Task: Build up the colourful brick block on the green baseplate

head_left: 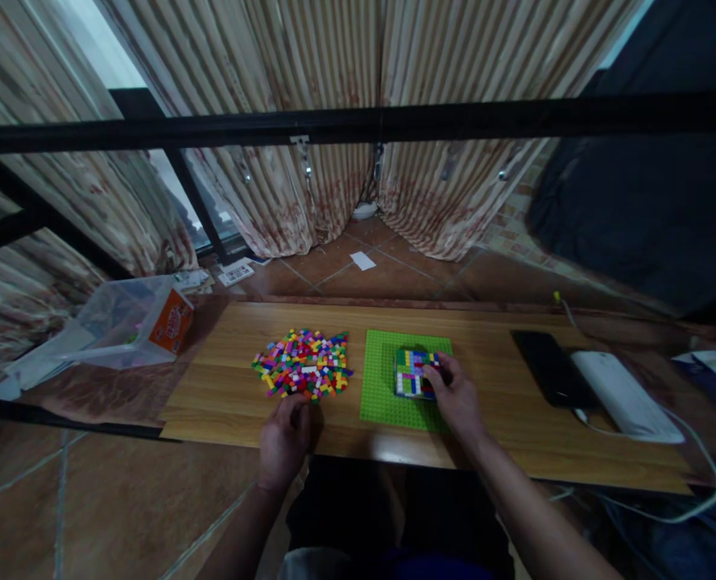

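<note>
A loose pile of small, many-coloured toy building bricks (304, 361) lies on the left half of the wooden board. My left hand (285, 435) rests at the pile's near edge with its fingers curled together; what they hold, if anything, is too small to make out. On a green studded baseplate (377, 387) stands a low rectangular brick build (411, 375) in white, blue, green, yellow and red. My right hand (459, 399) grips the build's right side, thumb over its top and fingers at the far right corner. That hand covers part of the build.
A black phone (552, 366) and a white power bank (627, 395) with a cable (711, 483) lie at the board's right. Left of the board (213, 403) sits a clear plastic box (122, 322) with an orange label. A dark metal rail (345, 125) crosses beyond, before curtains (327, 64).
</note>
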A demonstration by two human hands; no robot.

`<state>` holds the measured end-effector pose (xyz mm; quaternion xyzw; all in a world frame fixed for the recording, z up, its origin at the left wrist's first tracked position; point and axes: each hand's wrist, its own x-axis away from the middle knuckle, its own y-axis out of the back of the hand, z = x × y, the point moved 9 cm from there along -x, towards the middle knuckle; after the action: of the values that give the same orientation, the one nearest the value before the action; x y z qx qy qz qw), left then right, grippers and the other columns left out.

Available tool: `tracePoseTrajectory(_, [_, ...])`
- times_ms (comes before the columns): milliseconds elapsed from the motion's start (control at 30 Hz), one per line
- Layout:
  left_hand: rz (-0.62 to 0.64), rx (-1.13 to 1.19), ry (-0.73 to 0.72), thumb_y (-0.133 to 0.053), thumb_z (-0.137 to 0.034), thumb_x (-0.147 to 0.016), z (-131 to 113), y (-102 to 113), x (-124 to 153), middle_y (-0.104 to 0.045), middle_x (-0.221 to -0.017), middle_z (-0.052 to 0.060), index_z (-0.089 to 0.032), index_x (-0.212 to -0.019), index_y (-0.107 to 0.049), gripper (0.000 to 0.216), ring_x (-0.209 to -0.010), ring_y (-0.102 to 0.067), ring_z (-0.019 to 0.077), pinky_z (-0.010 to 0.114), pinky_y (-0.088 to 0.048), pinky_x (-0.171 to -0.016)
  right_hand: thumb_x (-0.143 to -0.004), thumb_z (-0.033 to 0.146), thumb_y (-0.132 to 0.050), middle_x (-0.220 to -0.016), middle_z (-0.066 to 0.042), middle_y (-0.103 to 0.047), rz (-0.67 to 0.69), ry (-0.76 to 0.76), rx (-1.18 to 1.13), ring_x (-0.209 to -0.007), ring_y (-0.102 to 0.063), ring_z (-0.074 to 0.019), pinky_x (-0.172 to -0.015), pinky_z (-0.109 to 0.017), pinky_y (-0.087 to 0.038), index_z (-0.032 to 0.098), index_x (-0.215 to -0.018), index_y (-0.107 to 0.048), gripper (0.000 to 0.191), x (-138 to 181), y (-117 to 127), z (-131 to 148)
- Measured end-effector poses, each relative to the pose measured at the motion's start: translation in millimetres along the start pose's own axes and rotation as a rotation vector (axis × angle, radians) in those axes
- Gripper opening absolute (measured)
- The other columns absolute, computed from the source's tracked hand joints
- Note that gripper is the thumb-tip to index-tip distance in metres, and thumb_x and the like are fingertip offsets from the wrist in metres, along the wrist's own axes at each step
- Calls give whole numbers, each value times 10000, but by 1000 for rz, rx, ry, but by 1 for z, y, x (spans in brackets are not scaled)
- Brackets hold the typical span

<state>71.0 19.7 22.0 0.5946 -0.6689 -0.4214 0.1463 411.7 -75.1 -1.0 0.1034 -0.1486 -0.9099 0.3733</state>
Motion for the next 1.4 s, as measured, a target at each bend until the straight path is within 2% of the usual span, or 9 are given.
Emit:
tracePoseTrajectory(167, [-20,12,34,-508,-296,-831,3,2,-1,-695,-755,23,-200,-908,-629,172,-634,-648,155,248,-497,-599,-869,610,-418,-1008,-105,-717,28,-56,-49,-892,-667,-243,-808,-394,-520,175,-1057,-658,531,-8,10,0])
tracePoseTrajectory(267, [-24,28,40,-520,-306,-820,3,3,0,-685,-724,16,-195,-915,-626,181,-599,-631,152,246,-489,-575,-875,618,-377,-936,-104,-726,36,-32,31,-857,-674,-250,-784,-393,-520,182,-978,-685,544,-10,10,1])
tracePoseTrajectory(467, [-47,35,10,-507,-298,-819,-7,8,-2,-654,-686,11,-188,-871,-617,164,-565,-604,148,251,-486,-567,-860,550,-438,-1102,-163,-685,2,19,160,-990,-649,-268,-885,-430,-483,135,-1162,-632,549,-5,2,5])
tracePoseTrajectory(633, [-71,14,16,-499,-302,-827,-8,9,-1,-642,-658,2,-186,-864,-609,164,-536,-597,145,246,-482,-545,-874,533,-431,-1089,-164,-685,-35,89,100,-981,-643,-268,-887,-445,-487,141,-1147,-631,519,1,2,11])
tracePoseTrajectory(767, [-73,-31,-5,-498,-314,-847,-7,6,0,-666,-716,19,-191,-888,-609,171,-630,-645,163,255,-504,-590,-916,490,-404,-1135,-140,-653,-98,196,87,-1036,-615,-251,-911,-441,-483,177,-1167,-599,446,19,20,11])
tracePoseTrajectory(1000, [-94,-151,22,-492,-306,-876,-7,2,3,-684,-825,49,-196,-933,-613,173,-729,-673,176,261,-513,-629,-918,464,-439,-1155,-132,-631,-32,350,409,-1083,-576,-301,-922,-503,-468,209,-1204,-561,403,56,54,1])
tracePoseTrajectory(1200, [-86,-156,39,-490,-276,-885,-14,1,5,-665,-820,48,-186,-929,-598,148,-691,-651,144,236,-510,-614,-916,423,-442,-1130,-153,-648,-50,382,541,-1002,-609,-326,-877,-510,-482,209,-1213,-559,385,63,53,6])
tracePoseTrajectory(1300, [-86,-159,55,-473,-268,-890,-15,0,5,-663,-818,50,-187,-919,-593,148,-685,-644,139,237,-515,-614,-899,403,-458,-1167,-150,-639,-54,377,573,-1017,-611,-354,-865,-543,-478,230,-1260,-546,409,64,54,-4])
tracePoseTrajectory(1400, [-76,-151,65,-459,-260,-902,-13,-3,6,-656,-818,56,-184,-929,-589,153,-691,-639,138,238,-518,-619,-855,422,-512,-1210,-129,-624,-19,365,533,-1070,-592,-394,-886,-595,-449,296,-1299,-533,462,62,58,-31])
